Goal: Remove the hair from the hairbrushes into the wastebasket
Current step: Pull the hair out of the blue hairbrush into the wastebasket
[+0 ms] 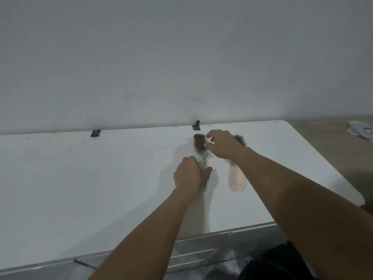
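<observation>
A white hairbrush (pixel 199 147) lies on the white table (pixel 101 178), its bristles clogged with brown hair. My left hand (pixel 190 174) is closed around its handle. Over the brush head hovers my right hand (pixel 221 144), thumb and forefinger curled close to the hair; whether they grip any strand is unclear. A pink hairbrush (pixel 237 178) lies just right of it, handle toward me, its hairy head (pixel 240 139) mostly hidden behind my right wrist. A dark shape, possibly the wastebasket (pixel 276 261), shows under the table's front edge at the lower right.
A plain wall rises behind the table. Two black clips (pixel 196 125) (pixel 95 133) sit at the table's far edge. The table's right edge ends near a wooden floor holding a grey object (pixel 361 131). A metal frame (pixel 201 251) runs under the front edge.
</observation>
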Demonstrator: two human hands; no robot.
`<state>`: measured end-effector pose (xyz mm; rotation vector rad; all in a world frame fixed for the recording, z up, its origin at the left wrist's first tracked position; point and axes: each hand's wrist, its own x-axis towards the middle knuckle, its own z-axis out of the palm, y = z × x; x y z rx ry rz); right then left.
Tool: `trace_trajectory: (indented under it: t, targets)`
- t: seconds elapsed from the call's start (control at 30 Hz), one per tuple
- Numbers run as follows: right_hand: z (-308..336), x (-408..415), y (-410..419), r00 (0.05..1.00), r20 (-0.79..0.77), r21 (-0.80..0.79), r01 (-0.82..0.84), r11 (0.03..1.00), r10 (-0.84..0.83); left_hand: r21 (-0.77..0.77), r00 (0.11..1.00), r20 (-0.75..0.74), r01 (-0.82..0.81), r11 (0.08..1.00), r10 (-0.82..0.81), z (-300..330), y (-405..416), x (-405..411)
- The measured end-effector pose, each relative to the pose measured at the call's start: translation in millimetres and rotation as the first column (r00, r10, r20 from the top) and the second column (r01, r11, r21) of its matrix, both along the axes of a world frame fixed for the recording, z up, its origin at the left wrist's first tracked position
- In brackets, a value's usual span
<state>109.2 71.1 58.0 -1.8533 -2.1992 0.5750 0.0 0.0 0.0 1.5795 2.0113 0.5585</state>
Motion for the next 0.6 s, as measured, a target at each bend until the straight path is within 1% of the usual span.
trace_trajectory:
  t: [0.03,0.1,0.2,0.37,0.43,0.5,0.6]
  targets:
    - [-4,-3,3,0.999,-0.028,0.009,0.016,1.0,-0.016,0.02,1.0,-0.008,-0.01,1.0,0.01,-3,1,1]
    - [-14,-6,9,0.995,-0.076,0.023,0.059,0.998,-0.057,0.109,0.998,-0.044,-0.046,0.993,0.051,-13,2,5]
    - [-29,-10,13,0.99,-0.108,0.057,0.092,0.994,-0.086,0.214,0.994,-0.056,-0.08,0.974,0.094,-24,2,9]
    - [-44,-5,7,0.962,-0.245,0.156,0.16,0.975,-0.119,0.294,0.995,-0.012,-0.095,0.951,0.103,-26,-3,8]
    - [-47,0,0,0.921,-0.368,0.168,0.203,0.965,-0.13,0.312,0.995,0.02,-0.097,0.945,0.096,-26,-8,8]
    - [-47,5,-13,0.841,-0.516,0.123,0.263,0.957,-0.165,0.339,0.995,0.066,-0.09,0.937,0.072,-27,-16,9]
    - [-45,14,-42,0.746,-0.636,0.105,0.338,0.935,-0.198,0.39,0.989,0.149,-0.073,0.918,0.015,-27,-31,10]
